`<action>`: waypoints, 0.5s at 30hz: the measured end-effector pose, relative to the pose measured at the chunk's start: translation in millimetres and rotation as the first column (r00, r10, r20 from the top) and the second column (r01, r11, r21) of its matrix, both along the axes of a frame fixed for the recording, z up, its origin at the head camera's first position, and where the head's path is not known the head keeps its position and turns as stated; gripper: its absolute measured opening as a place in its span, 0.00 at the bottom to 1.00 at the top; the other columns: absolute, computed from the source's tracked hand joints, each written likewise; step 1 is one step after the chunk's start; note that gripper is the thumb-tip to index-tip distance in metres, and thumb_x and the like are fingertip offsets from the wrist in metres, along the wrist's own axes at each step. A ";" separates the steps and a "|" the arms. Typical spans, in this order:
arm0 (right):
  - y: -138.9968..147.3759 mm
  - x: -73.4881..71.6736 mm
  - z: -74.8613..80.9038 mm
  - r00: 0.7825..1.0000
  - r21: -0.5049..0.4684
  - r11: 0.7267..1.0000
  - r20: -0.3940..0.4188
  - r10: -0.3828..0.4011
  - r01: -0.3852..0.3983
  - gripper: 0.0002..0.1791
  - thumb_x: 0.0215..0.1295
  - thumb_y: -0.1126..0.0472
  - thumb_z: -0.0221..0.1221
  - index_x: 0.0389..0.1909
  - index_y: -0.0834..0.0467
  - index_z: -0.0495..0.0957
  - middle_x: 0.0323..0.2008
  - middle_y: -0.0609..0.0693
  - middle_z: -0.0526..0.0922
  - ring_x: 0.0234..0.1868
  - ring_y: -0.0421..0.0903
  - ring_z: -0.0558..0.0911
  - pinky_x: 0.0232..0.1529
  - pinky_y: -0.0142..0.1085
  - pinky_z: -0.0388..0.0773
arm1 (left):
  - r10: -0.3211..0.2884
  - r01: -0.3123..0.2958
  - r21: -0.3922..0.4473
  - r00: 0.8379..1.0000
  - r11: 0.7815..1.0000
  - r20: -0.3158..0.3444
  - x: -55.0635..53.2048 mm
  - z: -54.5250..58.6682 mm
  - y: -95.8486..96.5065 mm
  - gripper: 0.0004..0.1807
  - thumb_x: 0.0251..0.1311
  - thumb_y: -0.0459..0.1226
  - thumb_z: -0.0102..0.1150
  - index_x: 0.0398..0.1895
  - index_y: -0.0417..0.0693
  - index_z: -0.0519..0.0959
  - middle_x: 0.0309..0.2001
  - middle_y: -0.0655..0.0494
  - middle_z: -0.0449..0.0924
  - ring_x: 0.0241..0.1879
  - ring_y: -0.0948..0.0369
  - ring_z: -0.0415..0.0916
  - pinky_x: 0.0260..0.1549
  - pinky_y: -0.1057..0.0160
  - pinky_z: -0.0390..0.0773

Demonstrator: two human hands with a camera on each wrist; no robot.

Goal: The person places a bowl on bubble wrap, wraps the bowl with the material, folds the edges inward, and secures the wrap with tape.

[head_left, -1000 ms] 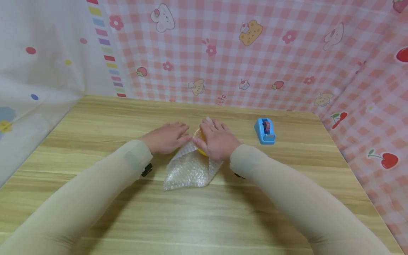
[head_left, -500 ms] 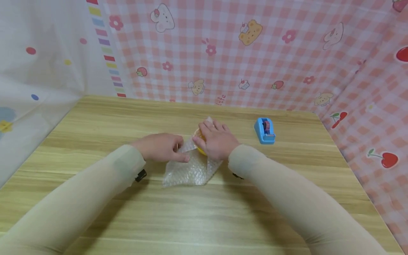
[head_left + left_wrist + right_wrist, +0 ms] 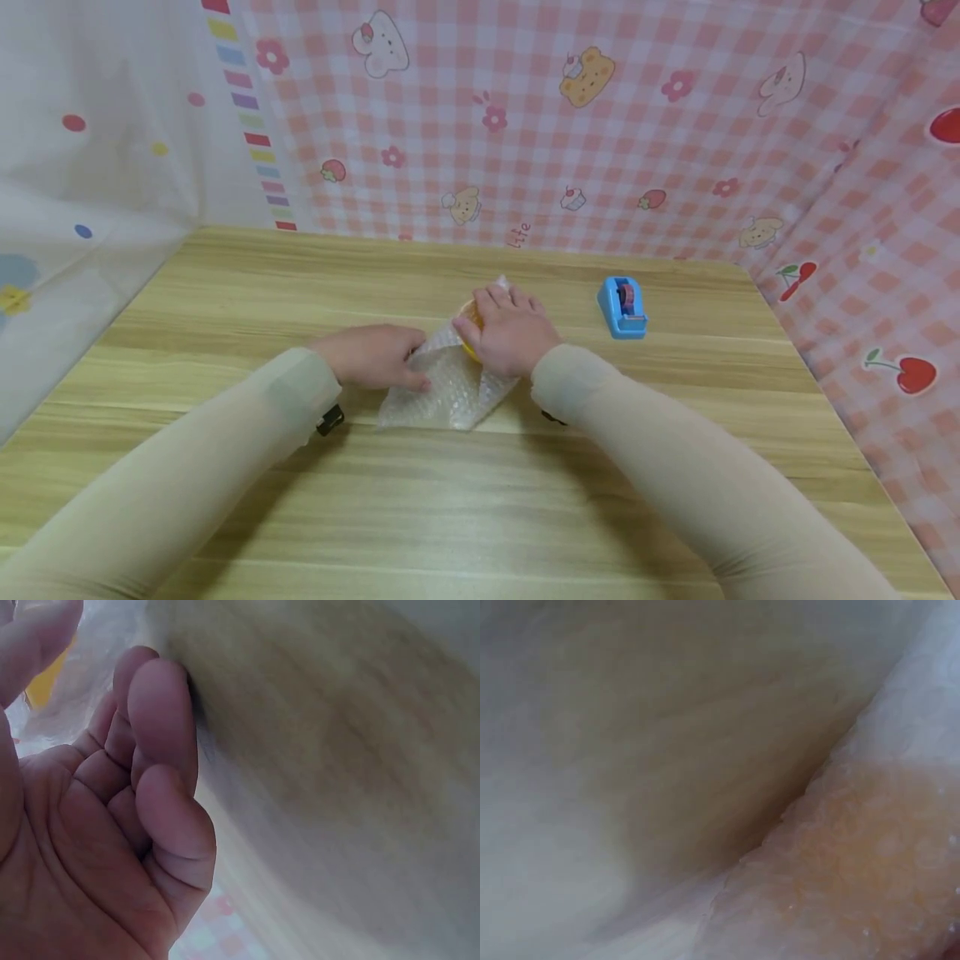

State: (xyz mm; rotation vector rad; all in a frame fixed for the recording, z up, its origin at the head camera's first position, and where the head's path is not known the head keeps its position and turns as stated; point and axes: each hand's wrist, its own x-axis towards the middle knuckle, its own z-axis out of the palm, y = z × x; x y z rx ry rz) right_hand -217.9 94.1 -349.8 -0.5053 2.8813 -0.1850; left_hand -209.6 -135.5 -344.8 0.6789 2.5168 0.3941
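The left hand [image 3: 371, 357], pinch unclear, should tauten the wrap [image 3: 450, 392] under its thumb [image 3: 414, 380] while the outstretched right hand [image 3: 513, 332] steadies the yellow item [image 3: 470, 314] beneath.

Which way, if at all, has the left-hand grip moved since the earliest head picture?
Yes: against the blue tape dispenser, which has not moved, the left-hand grip has shifted to the left and nearer to the person.

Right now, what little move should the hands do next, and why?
Maybe the left hand could fold the bubble wrap rightward over the yellow thing: that hand is at the wrap's left edge, the right hand rests over the yellow thing, and part looks uncovered.
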 end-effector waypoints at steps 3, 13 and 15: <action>-0.9 0.7 0.1 1.000 -0.009 1.000 0.004 -0.026 0.026 0.47 0.79 0.27 0.25 0.86 0.53 0.47 0.87 0.53 0.47 0.86 0.60 0.45 0.85 0.60 0.43 | 0.005 -0.005 0.006 1.000 1.000 0.002 -0.4 -1.7 -1.3 0.20 0.67 0.55 0.68 0.49 0.52 0.79 0.40 0.59 0.83 0.37 0.60 0.75 0.40 0.59 0.76; -2.9 1.2 0.1 0.994 -0.020 0.995 0.041 -0.097 0.098 0.48 0.78 0.26 0.24 0.87 0.52 0.44 0.87 0.52 0.45 0.87 0.59 0.42 0.85 0.59 0.41 | 0.022 -0.022 0.029 1.000 0.999 0.003 -1.6 -1.6 -6.9 0.13 0.66 0.47 0.70 0.42 0.49 0.82 0.33 0.58 0.82 0.30 0.62 0.74 0.33 0.62 0.76; -3.0 1.4 0.2 0.994 -0.021 0.994 0.045 -0.103 0.104 0.48 0.78 0.26 0.23 0.87 0.52 0.44 0.87 0.52 0.44 0.87 0.59 0.42 0.85 0.58 0.40 | 0.030 -0.030 0.022 0.999 0.999 0.012 -1.0 -0.3 -8.3 0.11 0.67 0.46 0.68 0.38 0.49 0.82 0.30 0.58 0.79 0.29 0.62 0.72 0.30 0.63 0.75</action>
